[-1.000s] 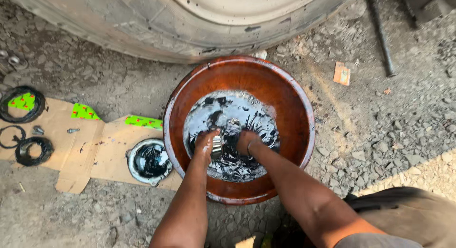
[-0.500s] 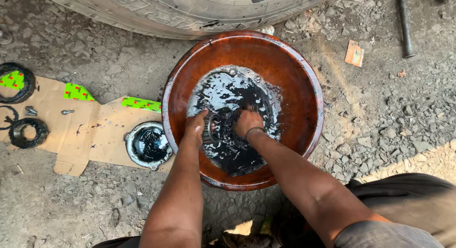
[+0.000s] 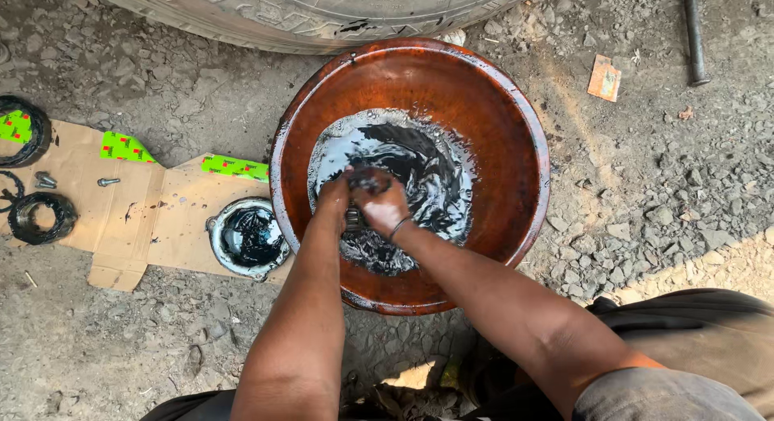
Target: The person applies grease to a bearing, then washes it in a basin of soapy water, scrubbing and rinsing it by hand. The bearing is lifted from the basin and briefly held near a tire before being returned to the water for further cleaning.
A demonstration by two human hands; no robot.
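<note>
I saw gravelly ground (image 3: 661, 187) carrying a rusty basin (image 3: 484, 107), flattened cardboard (image 3: 161, 219), a tyre (image 3: 306, 14) and a metal bar (image 3: 693, 34).

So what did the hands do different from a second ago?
The left hand and right hand drew together, now pressed close around a small dark part in the black liquid, which swirls more. The rusty basin, cardboard and small bowl stayed put.

Outdoor daylight. Dirt-and-gravel ground (image 3: 661, 187). Tyre (image 3: 322, 14) along top edge. Flattened cardboard (image 3: 161, 219) at left. Metal bar (image 3: 695, 34) top right.
</note>
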